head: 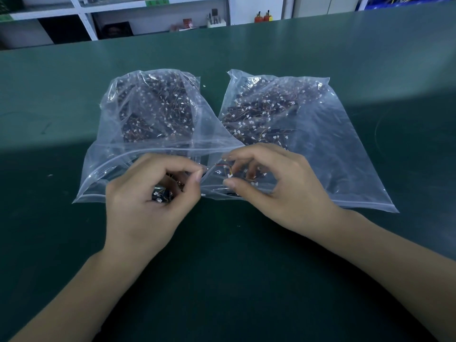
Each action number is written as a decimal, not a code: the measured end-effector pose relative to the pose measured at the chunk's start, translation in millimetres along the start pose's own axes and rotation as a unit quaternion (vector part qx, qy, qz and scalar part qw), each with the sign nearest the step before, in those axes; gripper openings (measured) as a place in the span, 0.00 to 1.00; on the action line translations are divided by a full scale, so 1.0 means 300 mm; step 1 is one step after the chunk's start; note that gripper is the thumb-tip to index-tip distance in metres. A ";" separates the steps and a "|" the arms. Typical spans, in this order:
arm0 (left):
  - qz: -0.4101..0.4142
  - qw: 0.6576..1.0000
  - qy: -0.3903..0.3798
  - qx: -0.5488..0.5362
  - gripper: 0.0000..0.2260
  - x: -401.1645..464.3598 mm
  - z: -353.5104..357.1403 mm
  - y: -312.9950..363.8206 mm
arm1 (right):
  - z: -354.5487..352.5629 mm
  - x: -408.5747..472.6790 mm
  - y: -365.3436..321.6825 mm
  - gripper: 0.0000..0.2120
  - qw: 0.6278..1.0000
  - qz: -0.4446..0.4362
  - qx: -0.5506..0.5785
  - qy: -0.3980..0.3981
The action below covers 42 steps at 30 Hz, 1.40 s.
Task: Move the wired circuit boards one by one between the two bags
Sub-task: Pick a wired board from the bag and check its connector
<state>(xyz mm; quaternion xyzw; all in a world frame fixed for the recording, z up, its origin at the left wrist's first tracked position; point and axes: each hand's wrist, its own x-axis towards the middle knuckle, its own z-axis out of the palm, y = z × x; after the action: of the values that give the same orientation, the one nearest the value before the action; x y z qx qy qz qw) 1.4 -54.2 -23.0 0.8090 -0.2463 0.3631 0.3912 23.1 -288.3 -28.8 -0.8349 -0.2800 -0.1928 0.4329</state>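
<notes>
Two clear plastic bags lie side by side on the green table, mouths toward me, both filled with small dark wired circuit boards. My left hand is at the mouth of the left bag, its curled fingers holding a few dark boards in the palm, thumb and forefinger pinched together. At the mouth of the right bag, my right hand pinches the red and yellow wires of one board between thumb and fingers.
The green table stretches wide around the bags. White shelving with small items stands behind the table's far edge. A tiny white scrap lies between the bags at the back.
</notes>
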 end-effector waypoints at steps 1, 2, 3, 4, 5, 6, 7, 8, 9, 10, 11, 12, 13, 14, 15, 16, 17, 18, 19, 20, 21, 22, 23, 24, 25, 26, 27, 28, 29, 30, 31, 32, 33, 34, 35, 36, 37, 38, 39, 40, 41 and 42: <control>-0.011 1.000 -0.002 -0.017 0.10 -0.002 0.004 0.005 | 0.001 0.002 0.001 0.12 1.000 -0.011 0.010 0.015; -0.016 0.999 -0.005 -0.028 0.11 -0.004 0.006 0.009 | 0.000 0.004 0.001 0.11 0.999 -0.020 0.020 0.029; -0.019 0.999 -0.006 -0.034 0.11 -0.005 0.008 0.011 | -0.001 0.007 0.001 0.11 0.998 -0.025 0.031 0.039; -0.022 0.999 -0.006 -0.037 0.11 -0.005 0.007 0.010 | -0.002 0.009 0.000 0.13 0.998 -0.027 0.042 0.043; -0.026 0.999 -0.005 -0.040 0.10 -0.006 0.006 0.010 | -0.002 0.010 -0.002 0.13 0.997 -0.027 0.051 0.043; -0.030 0.999 -0.004 -0.044 0.10 -0.006 0.006 0.009 | -0.002 0.010 -0.002 0.13 0.997 -0.031 0.056 0.038; -0.033 0.998 -0.004 -0.049 0.10 -0.007 0.008 0.010 | 0.000 0.010 0.000 0.11 0.997 -0.039 0.059 0.032; -0.034 0.998 -0.006 -0.052 0.10 -0.008 0.010 0.010 | 0.001 0.009 0.002 0.08 0.997 -0.049 0.061 0.028; -0.035 0.998 -0.011 -0.054 0.11 -0.009 0.012 0.011 | 0.001 0.007 0.004 0.05 0.996 -0.057 0.064 0.026; -0.037 0.998 -0.016 -0.056 0.11 -0.010 0.015 0.012 | 0.001 0.007 0.004 0.03 0.996 -0.061 0.067 0.026; -0.037 0.997 -0.022 -0.058 0.12 -0.011 0.016 0.012 | 0.000 0.007 0.003 0.03 0.995 -0.061 0.069 0.024; -0.036 0.997 -0.027 -0.055 0.12 -0.010 0.016 0.012 | -0.001 0.007 0.002 0.03 0.995 -0.061 0.072 0.023; -0.032 0.998 -0.034 -0.051 0.11 -0.009 0.016 0.012 | -0.002 0.007 0.000 0.03 0.995 -0.059 0.075 0.023; -0.030 0.998 -0.041 -0.048 0.10 -0.009 0.016 0.012 | -0.003 0.007 -0.002 0.03 0.995 -0.058 0.079 0.023; -0.031 0.997 -0.049 -0.049 0.09 -0.008 0.016 0.013 | -0.004 0.008 -0.004 0.03 0.995 -0.056 0.083 0.024; -0.033 0.997 -0.056 -0.052 0.08 -0.007 0.017 0.014 | -0.005 0.008 -0.006 0.04 0.994 -0.055 0.089 0.025; -0.035 0.996 -0.060 -0.057 0.07 -0.006 0.017 0.015 | -0.005 0.009 -0.008 0.04 0.994 -0.056 0.094 0.024; -0.038 0.996 -0.060 -0.061 0.06 -0.005 0.016 0.017 | -0.005 0.009 -0.010 0.04 0.993 -0.058 0.097 0.023; -0.041 0.995 -0.059 -0.063 0.05 -0.004 0.016 0.018 | -0.005 0.009 -0.012 0.04 0.993 -0.060 0.097 0.022; -0.045 0.995 -0.057 -0.065 0.04 -0.003 0.016 0.018 | -0.003 0.008 -0.014 0.04 0.993 -0.062 0.096 0.021; -0.050 0.995 -0.056 -0.066 0.03 -0.002 0.015 0.017 | -0.002 0.007 -0.016 0.04 0.993 -0.061 0.095 0.018; -0.055 0.995 -0.057 -0.067 0.03 -0.001 0.015 0.016 | 0.000 0.007 -0.018 0.04 0.994 -0.060 0.095 0.015; -0.058 0.994 -0.060 -0.066 0.03 0.000 0.015 0.015 | 0.000 0.007 -0.021 0.04 0.994 -0.058 0.095 0.012; -0.058 0.994 -0.063 -0.064 0.03 0.000 0.016 0.015 | 0.001 0.007 -0.023 0.04 0.994 -0.058 0.095 0.011; -0.056 0.994 -0.067 -0.063 0.02 -0.001 0.016 0.015 | 0.002 0.007 -0.025 0.04 0.994 -0.057 0.095 0.012; -0.055 0.994 -0.071 -0.063 0.02 -0.002 0.016 0.016 | 0.002 0.007 -0.026 0.03 0.994 -0.054 0.096 0.013; -0.053 0.994 -0.076 -0.063 0.02 -0.003 0.016 0.017 | 0.001 0.007 -0.027 0.02 0.994 -0.050 0.097 0.012; -0.050 0.993 -0.080 -0.063 0.02 -0.003 0.017 0.018 | 0.000 0.007 -0.028 0.01 0.994 -0.044 0.099 0.010; -0.046 0.993 -0.084 -0.061 0.02 -0.003 0.017 0.018 | 0.000 0.006 -0.029 0.02 0.994 -0.037 0.101 0.006; -0.042 0.994 -0.088 -0.058 0.02 -0.003 0.019 0.018 | 0.001 0.005 -0.030 0.02 0.994 -0.031 0.104 0.001; -0.039 0.994 -0.090 -0.054 0.02 -0.003 0.019 0.018 | 0.001 0.004 -0.032 0.02 0.994 -0.026 0.107 -0.004; -0.036 0.994 -0.090 -0.050 0.03 -0.002 0.019 0.018 | 0.001 0.004 -0.034 0.03 0.994 -0.022 0.110 -0.008; -0.035 0.994 -0.090 -0.048 0.03 -0.002 0.019 0.017 | 0.002 0.004 -0.036 0.03 0.993 -0.017 0.114 -0.010; -0.034 0.994 -0.089 -0.047 0.03 -0.002 0.018 0.016 | 0.003 0.003 -0.037 0.03 0.993 -0.012 0.117 -0.011; -0.034 0.994 -0.088 -0.046 0.03 -0.003 0.017 0.015 | 0.003 0.003 -0.037 0.02 0.993 -0.007 0.118 -0.012; -0.035 0.995 -0.087 -0.045 0.03 -0.003 0.016 0.015 | 0.003 0.003 -0.036 0.02 0.993 -0.001 0.117 -0.013; -0.035 0.995 -0.087 -0.043 0.03 -0.003 0.016 0.015 | 0.004 0.003 -0.035 0.02 0.993 0.003 0.116 -0.014; -0.034 0.995 -0.087 -0.040 0.02 -0.003 0.016 0.015 | 0.004 0.003 -0.034 0.02 0.993 0.003 0.116 -0.016; -0.032 0.995 -0.087 -0.035 0.02 -0.003 0.015 0.016 | 0.004 0.002 -0.034 0.02 0.993 0.002 0.116 -0.018; -0.031 0.995 -0.087 -0.030 0.02 -0.002 0.016 0.017 | 0.004 0.002 -0.035 0.03 0.993 -0.001 0.116 -0.020; -0.030 0.995 -0.087 -0.028 0.02 -0.002 0.016 0.018 | 0.004 0.002 -0.035 0.03 0.993 -0.003 0.116 -0.022; -0.031 0.995 -0.087 -0.029 0.02 -0.003 0.016 0.018 | 0.004 0.001 -0.035 0.03 0.993 -0.003 0.117 -0.023</control>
<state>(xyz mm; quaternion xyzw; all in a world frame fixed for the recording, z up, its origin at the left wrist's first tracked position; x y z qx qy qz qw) -1.0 -61.1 -23.3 0.8331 -0.2648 0.2722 0.4023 16.7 -282.3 -22.8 -0.7816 -0.3130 -0.1410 0.5209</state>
